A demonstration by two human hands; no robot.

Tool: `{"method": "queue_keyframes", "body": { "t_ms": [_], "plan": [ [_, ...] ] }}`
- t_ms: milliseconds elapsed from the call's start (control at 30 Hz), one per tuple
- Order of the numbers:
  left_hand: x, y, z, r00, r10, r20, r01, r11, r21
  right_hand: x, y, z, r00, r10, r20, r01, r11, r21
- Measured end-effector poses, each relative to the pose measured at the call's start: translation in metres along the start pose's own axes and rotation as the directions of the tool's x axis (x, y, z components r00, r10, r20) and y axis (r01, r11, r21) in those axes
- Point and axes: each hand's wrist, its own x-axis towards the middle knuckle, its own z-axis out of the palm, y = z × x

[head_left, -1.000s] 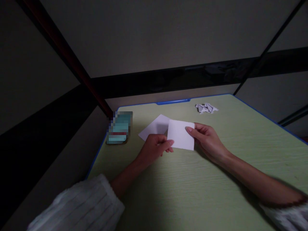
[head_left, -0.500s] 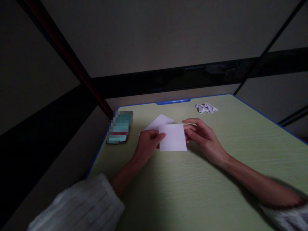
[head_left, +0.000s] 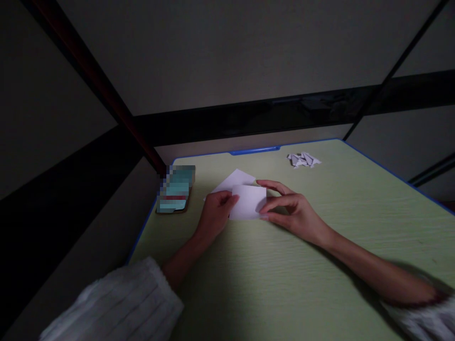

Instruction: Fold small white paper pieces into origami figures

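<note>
White paper square held up btwn both hands over table

L hand (head_left: 215, 208) has the paper square (head_left: 248, 201) pinched at its L edge: thumb flat on the near face, fingers curled behind & mostly hidden, so grip closed w/ paper in it. R hand (head_left: 300, 215) is at the opp. edge, loosely curved: thumb & a finger meet the paper nr its lower R corner, index extended apart from them, up by the top R corner. Can't tell if R has a firm pinch or is just touching. Square sits directly btwn the two grips, near face to the wearer, bottom edge slightly bowed; can't tell if single layer or doubled.

Just beyond L grip, a 2nd white sheet (head_left: 236, 178) lies on the table (head_left: 270, 284), corner pointing away, partly covered by L hand & the square. Left of L grip, well apart: smartphone (head_left: 177, 187), screen mostly pixelated. Beyond R hand, nr far edge: folded paper pcs (head_left: 304, 160), white, bunched tog.; exact no. unclear. Straight past the square, blue plastic handle (head_left: 256, 150) on the table's far rim; behind it, dark cabinet panel (head_left: 231, 57) w/ glossy black band (head_left: 245, 115).
</note>
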Motion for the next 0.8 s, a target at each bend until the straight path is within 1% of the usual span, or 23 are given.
{"method": "queue_keyframes", "body": {
  "t_ms": [67, 167, 267, 367, 467, 567, 633, 700, 800],
  "plan": [
    [-0.001, 0.001, 0.001, 0.999, 0.022, 0.027, -0.023, 0.999, 0.039, 0.000, 0.001, 0.001, 1.000, 0.005, 0.005, -0.006, 1.000, 0.017],
    [-0.002, 0.002, 0.001, 0.998, 0.026, 0.055, -0.028, 0.999, 0.037, 0.000, 0.002, 0.001, 1.000, 0.010, -0.013, -0.010, 0.999, 0.031],
    [-0.001, 0.002, 0.000, 0.999, 0.030, 0.026, -0.031, 0.999, 0.031, 0.000, -0.001, -0.001, 0.999, 0.045, 0.016, -0.046, 0.993, 0.106],
    [-0.001, 0.004, -0.003, 0.997, 0.073, 0.022, -0.075, 0.993, 0.086, 0.001, -0.005, -0.003, 0.995, 0.099, 0.027, -0.103, 0.975, 0.199],
    [-0.005, 0.007, -0.002, 0.985, 0.128, 0.117, -0.144, 0.979, 0.145, 0.001, -0.008, -0.003, 0.987, 0.156, -0.027, -0.148, 0.972, 0.184],
    [-0.010, 0.008, 0.002, 0.962, 0.150, 0.227, -0.189, 0.968, 0.162, 0.001, -0.008, 0.000, 0.971, 0.229, -0.060, -0.219, 0.964, 0.148],
    [-0.012, 0.007, 0.004, 0.954, 0.144, 0.262, -0.188, 0.971, 0.148, 0.001, -0.006, 0.003, 0.963, 0.269, -0.020, -0.264, 0.955, 0.137],
    [-0.012, 0.007, 0.006, 0.956, 0.132, 0.263, -0.163, 0.981, 0.101, 0.001, -0.005, 0.005, 0.954, 0.298, 0.016, -0.297, 0.944, 0.145],
    [-0.010, 0.007, 0.006, 0.968, 0.087, 0.235, -0.080, 0.996, -0.039, 0.001, -0.003, 0.005, 0.945, 0.326, -0.020, -0.316, 0.928, 0.195]
  ]
}}
